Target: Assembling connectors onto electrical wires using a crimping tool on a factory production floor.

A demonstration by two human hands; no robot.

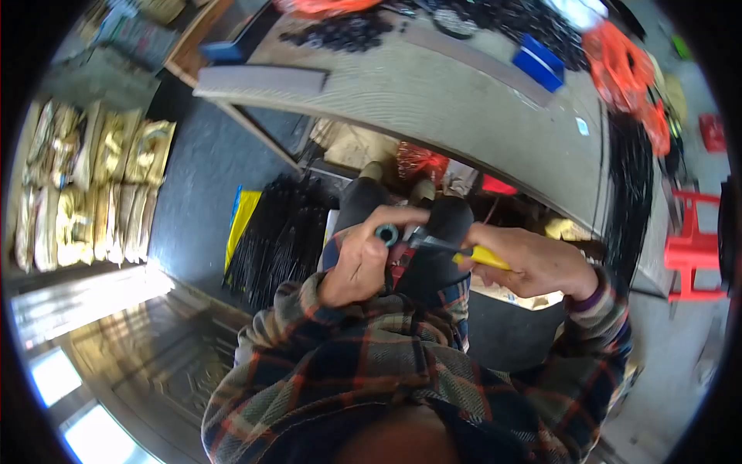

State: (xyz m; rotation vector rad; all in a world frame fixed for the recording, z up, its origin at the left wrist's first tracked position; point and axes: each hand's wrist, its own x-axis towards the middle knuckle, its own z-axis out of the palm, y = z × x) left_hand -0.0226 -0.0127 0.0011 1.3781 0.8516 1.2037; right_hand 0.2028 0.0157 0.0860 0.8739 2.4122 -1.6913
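Above my lap, my left hand (365, 259) is closed around a small dark round part (386, 233) whose hollow, ring-like end faces up. Close to its right, my right hand (527, 261) grips a yellow-handled tool (488, 257). The metal end (423, 239) of that tool points left toward the fingers of my left hand. Whether the tip touches the round part I cannot tell, and the exact kind of tool is not clear.
A grey worktable (464, 108) stands ahead, with piled small black parts (340, 31), a blue box (539, 63) and orange-red bags (618, 66). Long black strips (278, 232) lie on the floor at left, stacked sacks (93, 185) beyond. A red stool (692, 247) stands right.
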